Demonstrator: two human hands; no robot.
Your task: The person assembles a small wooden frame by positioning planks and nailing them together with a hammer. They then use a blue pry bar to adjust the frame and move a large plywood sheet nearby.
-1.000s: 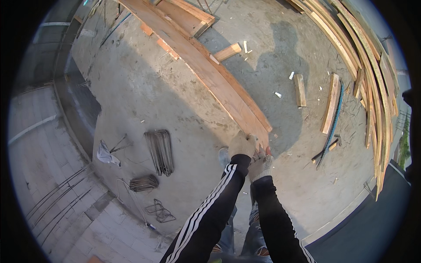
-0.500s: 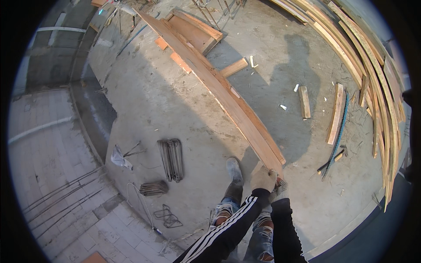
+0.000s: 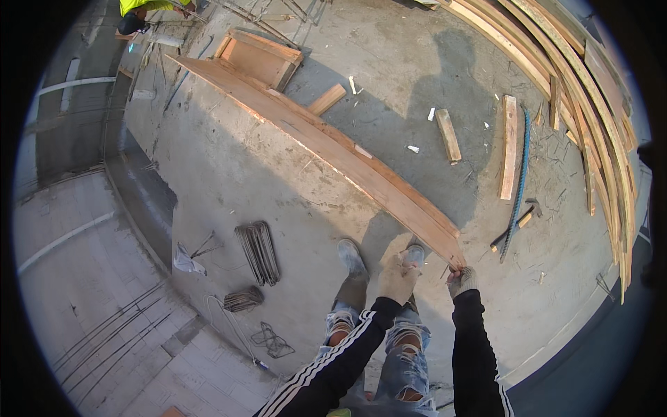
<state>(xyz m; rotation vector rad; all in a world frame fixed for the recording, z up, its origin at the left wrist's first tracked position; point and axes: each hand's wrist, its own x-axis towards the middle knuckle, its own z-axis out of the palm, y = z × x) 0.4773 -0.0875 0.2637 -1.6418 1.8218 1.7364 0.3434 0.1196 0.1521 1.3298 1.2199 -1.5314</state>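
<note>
A long wooden board panel [image 3: 333,154] with a batten along its far side slants from the upper left to in front of me. My right hand [image 3: 462,281], in a light knit glove, is closed on its near end. My gloved left hand [image 3: 398,279] is raised to the left of that end, apart from the board. Its fingers look drawn together, and whatever they hold, if anything, is hidden. A thin, dark, nail-like piece sticks out beside my right hand's fingers. Below the hands are my boots [image 3: 352,257] on the concrete floor.
A wooden box form [image 3: 260,57] adjoins the board's far part. Long timbers [image 3: 590,104] are stacked at right, near short wood pieces [image 3: 448,135], a ribbed bar [image 3: 515,219] and a hammer [image 3: 533,207]. Bent steel stirrups [image 3: 258,254] lie left. A person in a yellow top [image 3: 135,7] is far left.
My left hand has come off the board's end and moved left, while my right hand stays on it. The board's far end has swung left in view. A person has appeared at the upper left.
</note>
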